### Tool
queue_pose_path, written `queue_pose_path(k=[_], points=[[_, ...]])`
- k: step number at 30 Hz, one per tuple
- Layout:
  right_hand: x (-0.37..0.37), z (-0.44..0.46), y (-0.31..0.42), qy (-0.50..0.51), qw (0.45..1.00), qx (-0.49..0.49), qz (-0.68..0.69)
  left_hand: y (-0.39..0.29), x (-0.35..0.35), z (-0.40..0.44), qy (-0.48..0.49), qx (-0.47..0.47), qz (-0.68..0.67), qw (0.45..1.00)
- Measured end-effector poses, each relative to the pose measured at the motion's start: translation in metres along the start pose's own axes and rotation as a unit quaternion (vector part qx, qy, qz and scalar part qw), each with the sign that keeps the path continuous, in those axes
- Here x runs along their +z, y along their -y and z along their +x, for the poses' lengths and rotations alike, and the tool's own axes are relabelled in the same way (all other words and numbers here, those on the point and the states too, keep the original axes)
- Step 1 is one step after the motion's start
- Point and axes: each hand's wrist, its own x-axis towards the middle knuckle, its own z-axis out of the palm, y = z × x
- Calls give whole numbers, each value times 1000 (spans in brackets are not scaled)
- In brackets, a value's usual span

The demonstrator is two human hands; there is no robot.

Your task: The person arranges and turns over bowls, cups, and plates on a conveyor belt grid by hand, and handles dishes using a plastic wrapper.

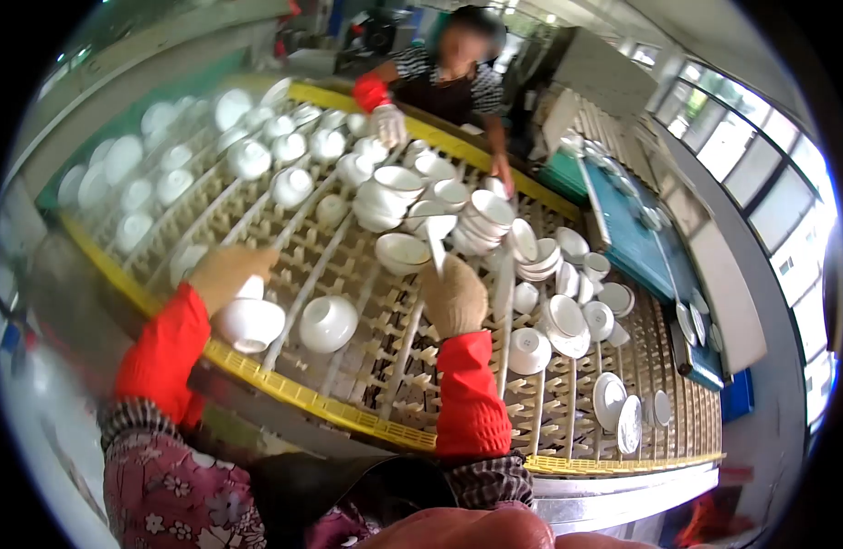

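My left hand [222, 277], in a tan glove, is over the near left part of the slatted rack, its fingers stretched to the right. White bowls lie against and below it, one of them an upturned bowl [249, 324]. Another upturned bowl [327, 324] sits between my hands. My right hand [455, 296], also gloved, is closed on a white dish [437, 251] seen nearly edge-on; its fingertips are mostly hidden. Just left of it is an upright bowl [403, 252]. Stacked bowls [484, 220] stand beyond it.
Many white bowls and dishes cover the yellow-edged rack [325, 403]. Across it, a co-worker [449, 78] reaches both hands among the bowls. At the right, a blue-green conveyor [636, 238] carries dishes. A blue bin [738, 395] is beyond the rack's right end.
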Motion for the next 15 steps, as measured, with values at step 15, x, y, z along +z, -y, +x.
queue_pose_path(k=[15], points=[[28, -11, -40, -3, 993, 76, 90, 171, -98, -35, -286, -346, 186, 874]])
